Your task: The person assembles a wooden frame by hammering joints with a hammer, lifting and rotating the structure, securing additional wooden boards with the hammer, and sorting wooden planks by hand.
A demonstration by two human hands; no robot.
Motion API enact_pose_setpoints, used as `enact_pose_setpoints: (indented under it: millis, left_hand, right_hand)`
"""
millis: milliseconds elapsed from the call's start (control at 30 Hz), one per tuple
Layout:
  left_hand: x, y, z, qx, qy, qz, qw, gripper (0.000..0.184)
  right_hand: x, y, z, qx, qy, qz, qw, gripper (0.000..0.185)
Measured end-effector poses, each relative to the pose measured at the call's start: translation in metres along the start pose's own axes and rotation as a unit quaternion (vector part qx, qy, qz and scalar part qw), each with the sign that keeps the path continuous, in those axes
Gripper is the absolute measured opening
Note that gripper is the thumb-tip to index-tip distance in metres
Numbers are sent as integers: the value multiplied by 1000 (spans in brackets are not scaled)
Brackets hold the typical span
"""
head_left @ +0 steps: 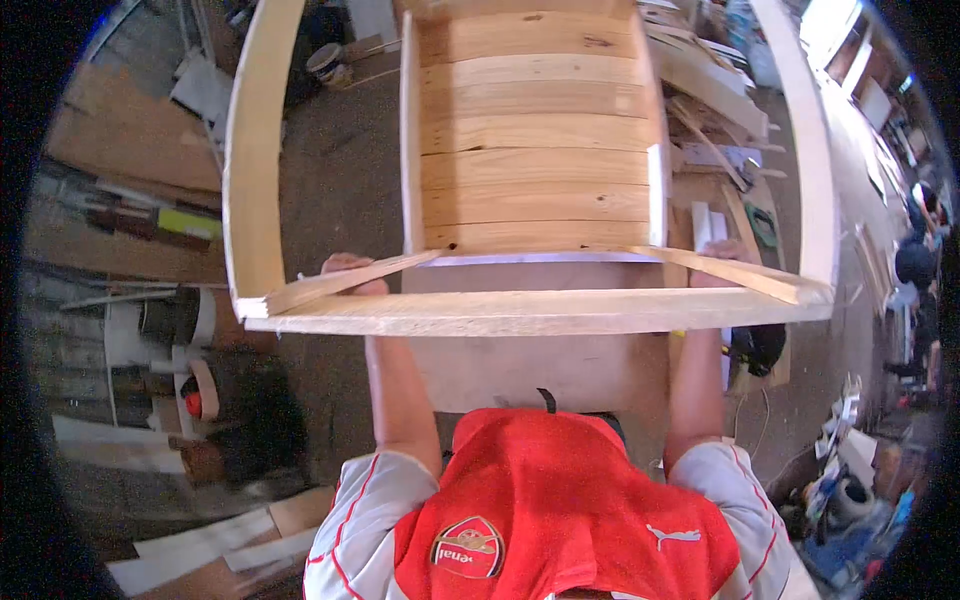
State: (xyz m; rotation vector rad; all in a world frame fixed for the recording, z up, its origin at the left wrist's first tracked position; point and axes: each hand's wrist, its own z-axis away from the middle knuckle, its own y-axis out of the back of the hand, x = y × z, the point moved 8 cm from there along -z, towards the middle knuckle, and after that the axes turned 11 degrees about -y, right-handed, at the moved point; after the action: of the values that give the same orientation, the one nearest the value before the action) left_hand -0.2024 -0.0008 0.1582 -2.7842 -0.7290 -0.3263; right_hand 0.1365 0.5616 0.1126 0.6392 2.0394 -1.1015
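A large wooden frame (pixel 540 313) with a slatted panel (pixel 535 150) in its middle stands before me. My left hand (pixel 352 270) is closed round the short slanting bar at the frame's near left corner, its fingers partly hidden behind the wood. On the right, my right hand (pixel 715 262) is at the matching slanting bar (pixel 745 272), mostly hidden by it, so its fingers do not show clearly. Both forearms pass under the near crossbar.
Wood offcuts (pixel 710 90) lie behind the frame on the right, near a green-handled saw (pixel 763 226). A white bucket (pixel 325 62) stands at the back left. Boards (pixel 220 540) lie on the floor at lower left, and clutter (pixel 850 500) at lower right.
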Motion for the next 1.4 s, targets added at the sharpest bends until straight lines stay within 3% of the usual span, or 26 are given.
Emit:
enact_pose_setpoints:
  millis: [33,133,200,233,333,433,500,567,633,667,733,800,833,867,933,1000,1067,1233,1400]
  left_hand:
    - [-18,-9,10,-22,180,151,972,40]
    - [-22,-6,12,-32,174,182,967,37]
    - [-31,-6,20,-4,278,220,935,36]
    - [-36,-7,25,8,327,236,915,36]
    - [-30,-7,17,-17,239,194,951,37]
    - [-35,-3,20,-41,217,187,957,43]
    - [-37,-4,23,-54,198,201,958,48]
    - [-42,-2,27,-62,188,224,954,51]
    - [-41,-4,29,-51,298,259,917,46]
    - [-38,-2,27,-54,289,234,927,44]
    - [-29,0,19,-63,250,182,949,41]
    - [-9,-3,5,-81,178,124,973,38]
    - [1,-5,-1,-94,134,94,982,38]
    - [-19,-1,11,-89,173,94,976,37]
    - [-2,-2,3,-98,90,103,986,35]
    - [-28,8,16,-107,211,111,965,35]
    - [-44,9,27,-94,271,163,944,37]
    - [-51,5,32,-48,291,327,898,35]
    - [-66,5,40,-40,309,326,893,34]
  right_hand:
    - [0,1,0,-5,-6,-22,1000,26]
    - [-3,-3,0,-19,-35,-78,996,31]
    - [-15,-21,3,-49,-62,-95,992,35]
    - [-15,-20,9,20,-20,22,999,34]
    - [-15,-14,16,99,29,137,985,34]
    - [-1,-8,14,79,-60,-78,992,36]
    - [-14,-6,11,51,0,168,984,36]
    - [0,-8,16,30,-53,-111,992,35]
    - [2,-3,17,-21,-50,-121,991,35]
    - [4,-2,16,-48,-49,-126,990,36]
    - [-2,3,22,8,-24,94,995,35]
    - [-1,7,21,39,-26,88,995,35]
    - [5,9,23,42,-42,-28,998,35]
    - [11,11,24,43,-57,-143,987,35]
    - [0,2,28,-22,-64,-149,986,36]
    - [-2,4,29,-41,-52,-147,987,35]
    - [-4,5,31,-44,-40,-154,986,33]
    - [-19,1,38,-43,-20,-143,989,38]
    - [-13,14,57,-4,-39,-163,986,40]
